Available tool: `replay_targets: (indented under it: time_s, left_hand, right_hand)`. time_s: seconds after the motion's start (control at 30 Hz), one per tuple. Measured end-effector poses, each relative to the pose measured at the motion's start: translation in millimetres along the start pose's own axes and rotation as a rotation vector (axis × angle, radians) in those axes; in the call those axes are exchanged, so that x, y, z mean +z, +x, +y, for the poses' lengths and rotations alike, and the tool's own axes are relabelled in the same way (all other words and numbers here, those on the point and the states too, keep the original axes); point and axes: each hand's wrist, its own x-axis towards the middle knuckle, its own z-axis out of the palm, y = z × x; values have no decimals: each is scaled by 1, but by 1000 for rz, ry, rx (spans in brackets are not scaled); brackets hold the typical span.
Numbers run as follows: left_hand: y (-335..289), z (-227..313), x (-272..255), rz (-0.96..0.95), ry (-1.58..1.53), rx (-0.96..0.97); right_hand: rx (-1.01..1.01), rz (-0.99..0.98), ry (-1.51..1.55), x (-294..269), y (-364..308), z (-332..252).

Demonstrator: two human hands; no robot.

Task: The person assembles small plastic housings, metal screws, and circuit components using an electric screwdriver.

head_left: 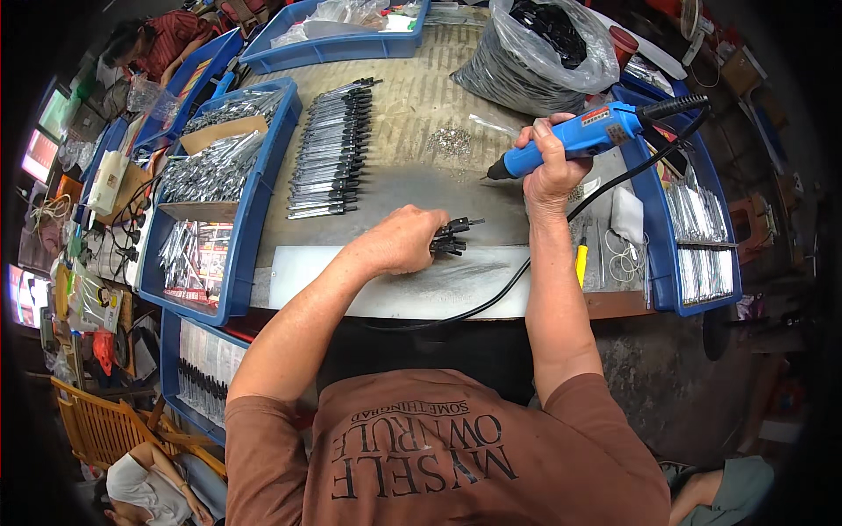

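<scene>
My right hand (551, 167) is wrapped round a blue electric screwdriver (583, 133), whose black tip points left, above the worktable (412, 206). My left hand (402, 239) is closed on several black-ended parts (453, 237); their other ends are hidden in the hand. Under that hand lies a white board (368, 285) along the near table edge. Farther left on the table, slim metal rods with black ends (331, 149) lie side by side in a long row. A pile of tiny metal screws (449, 142) sits beyond the screwdriver tip.
Blue trays (239, 272) of metal rods flank the table on the left, and another blue tray (671, 272) on the right. A clear bag of black parts (526, 74) stands at the back. The screwdriver's black cord (500, 298) crosses the board. A yellow-handled tool (581, 263) lies right.
</scene>
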Motion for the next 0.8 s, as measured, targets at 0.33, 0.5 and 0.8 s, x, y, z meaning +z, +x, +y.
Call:
replay_targets:
  time_s: [0.33,0.5,0.8]
  left_hand:
    - [-5,-4,2,71,-26,34]
    - [-3,-3,-11,180,-213,-16]
    - [20,-20,2,560,-880,117]
  right_hand:
    - [12,-6,14,-1,1,2]
    - [-2,-6,18,-2,2,1]
    - [12,-19,37,-3,0,2]
